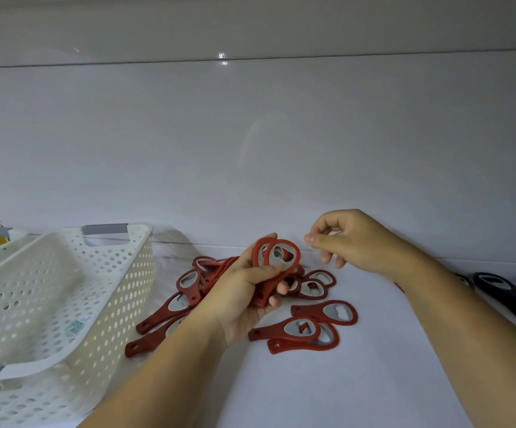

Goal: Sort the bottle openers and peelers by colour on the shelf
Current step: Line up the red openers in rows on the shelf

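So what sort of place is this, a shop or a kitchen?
Probably a shop shelf: many identical red bottle openers heaped on a white shelf, black openers grouped to the right, and a white basket bearing a barcode label.

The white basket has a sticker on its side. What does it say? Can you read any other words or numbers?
The sticker on the white basket: green and white, print too blurred to read.
The smaller tag higher on the same wall: too small to read.
The red bottle openers and black bottle openers: no words visible.
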`<state>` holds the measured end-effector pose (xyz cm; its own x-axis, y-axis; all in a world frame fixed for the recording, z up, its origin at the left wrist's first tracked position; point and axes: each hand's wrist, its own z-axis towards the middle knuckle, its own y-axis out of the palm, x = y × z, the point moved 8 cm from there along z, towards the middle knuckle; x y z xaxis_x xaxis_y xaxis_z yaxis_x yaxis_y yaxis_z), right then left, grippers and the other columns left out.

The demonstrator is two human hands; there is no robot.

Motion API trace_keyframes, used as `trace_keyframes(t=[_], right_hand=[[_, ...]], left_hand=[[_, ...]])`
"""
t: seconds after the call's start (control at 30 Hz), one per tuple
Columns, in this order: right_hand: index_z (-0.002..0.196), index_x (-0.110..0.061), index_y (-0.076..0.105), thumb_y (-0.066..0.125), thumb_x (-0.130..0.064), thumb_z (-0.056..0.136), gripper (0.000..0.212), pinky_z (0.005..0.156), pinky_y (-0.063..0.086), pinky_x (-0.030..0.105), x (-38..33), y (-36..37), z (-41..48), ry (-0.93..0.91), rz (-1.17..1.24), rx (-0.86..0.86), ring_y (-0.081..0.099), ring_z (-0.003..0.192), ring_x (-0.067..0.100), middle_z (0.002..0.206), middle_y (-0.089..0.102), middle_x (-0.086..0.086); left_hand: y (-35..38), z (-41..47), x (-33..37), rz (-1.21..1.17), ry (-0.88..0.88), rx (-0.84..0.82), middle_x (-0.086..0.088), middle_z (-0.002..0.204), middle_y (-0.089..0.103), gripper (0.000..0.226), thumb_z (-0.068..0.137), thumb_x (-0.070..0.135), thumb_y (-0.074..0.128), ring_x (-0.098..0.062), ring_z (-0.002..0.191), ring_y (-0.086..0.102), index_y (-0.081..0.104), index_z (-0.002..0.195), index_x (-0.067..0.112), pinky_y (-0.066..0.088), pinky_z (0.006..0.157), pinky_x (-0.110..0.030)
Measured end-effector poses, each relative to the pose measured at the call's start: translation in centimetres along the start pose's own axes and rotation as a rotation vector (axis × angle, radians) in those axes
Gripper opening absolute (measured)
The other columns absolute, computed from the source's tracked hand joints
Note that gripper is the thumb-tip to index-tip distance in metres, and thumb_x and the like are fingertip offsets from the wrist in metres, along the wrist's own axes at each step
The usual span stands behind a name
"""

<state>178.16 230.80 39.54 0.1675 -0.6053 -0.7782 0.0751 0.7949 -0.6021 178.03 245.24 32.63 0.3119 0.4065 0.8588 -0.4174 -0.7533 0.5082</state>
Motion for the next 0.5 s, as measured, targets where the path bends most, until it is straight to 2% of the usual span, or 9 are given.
trace_keyframes(t=[0.1, 0.13, 0.23, 0.3, 0.37, 0.43, 0.5], right_hand=[[0.085, -0.018, 0.069, 0.071, -0.030, 0.083, 0.013, 0.060, 0.051, 0.018, 1.8, 1.2, -0.4, 0.090, -0.156, -0.231, 0.063, 0.067, 0.006, 0.072, 0.068, -0.003], [0.089, -0.018, 0.070, 0.074, -0.029, 0.081, 0.015, 0.063, 0.053, 0.018, 2.8, 1.7, -0.7, 0.150, -0.222, -0.325, 0.064, 0.071, 0.005, 0.079, 0.070, -0.003], [0.105, -0.021, 0.067, 0.082, -0.031, 0.072, 0.037, 0.070, 0.053, 0.021, 5.6, 2.7, -1.7, 0.326, -0.435, -0.523, 0.064, 0.089, 0.012, 0.099, 0.066, -0.004], [0.106, -0.025, 0.062, 0.084, -0.033, 0.068, 0.046, 0.072, 0.050, 0.022, 6.6, 3.1, -2.0, 0.383, -0.526, -0.567, 0.063, 0.099, 0.018, 0.099, 0.059, -0.009], [0.104, -0.025, 0.059, 0.084, -0.035, 0.067, 0.046, 0.076, 0.050, 0.025, 6.9, 3.1, -2.1, 0.389, -0.627, -0.560, 0.060, 0.102, 0.019, 0.098, 0.056, -0.010], [0.103, -0.021, 0.061, 0.084, -0.036, 0.067, 0.045, 0.076, 0.049, 0.026, 6.9, 2.8, -2.0, 0.381, -0.692, -0.542, 0.061, 0.095, 0.018, 0.099, 0.059, -0.006], [0.101, -0.017, 0.062, 0.083, -0.032, 0.069, 0.041, 0.064, 0.048, 0.023, 6.7, 2.5, -1.9, 0.373, -0.665, -0.522, 0.061, 0.078, 0.014, 0.089, 0.063, -0.004]], left_hand=[[-0.5, 0.1, 0.0, 0.002, -0.006, 0.036, -0.016, 0.096, 0.070, 0.043, 0.091, -0.001, 0.048, -0.018, 0.056, 0.056, 0.057, 0.122, 0.027, 0.044, 0.044, -0.021], [-0.4, 0.1, -0.1, 0.005, -0.009, 0.035, -0.018, 0.101, 0.070, 0.043, 0.091, 0.000, 0.047, -0.019, 0.057, 0.057, 0.055, 0.122, 0.029, 0.044, 0.045, -0.021], [-0.3, 0.0, -0.2, 0.000, -0.020, 0.035, -0.020, 0.105, 0.070, 0.043, 0.091, 0.002, 0.046, -0.019, 0.059, 0.056, 0.053, 0.123, 0.031, 0.043, 0.047, -0.022], [-0.4, 0.1, -0.3, -0.002, -0.028, 0.042, -0.016, 0.101, 0.071, 0.046, 0.090, 0.001, 0.047, -0.018, 0.059, 0.053, 0.054, 0.122, 0.033, 0.042, 0.048, -0.022], [-0.5, 0.2, -0.4, -0.019, -0.032, 0.039, -0.014, 0.093, 0.068, 0.051, 0.089, -0.002, 0.045, -0.017, 0.058, 0.051, 0.054, 0.123, 0.034, 0.042, 0.047, -0.023], [-0.5, 0.2, -0.4, -0.034, -0.025, 0.039, -0.011, 0.084, 0.063, 0.054, 0.088, -0.003, 0.042, -0.016, 0.056, 0.048, 0.055, 0.123, 0.035, 0.041, 0.045, -0.023], [-0.5, 0.1, -0.4, -0.048, -0.023, 0.033, -0.008, 0.075, 0.056, 0.048, 0.091, 0.002, 0.042, -0.014, 0.053, 0.043, 0.056, 0.123, 0.036, 0.040, 0.043, -0.023]])
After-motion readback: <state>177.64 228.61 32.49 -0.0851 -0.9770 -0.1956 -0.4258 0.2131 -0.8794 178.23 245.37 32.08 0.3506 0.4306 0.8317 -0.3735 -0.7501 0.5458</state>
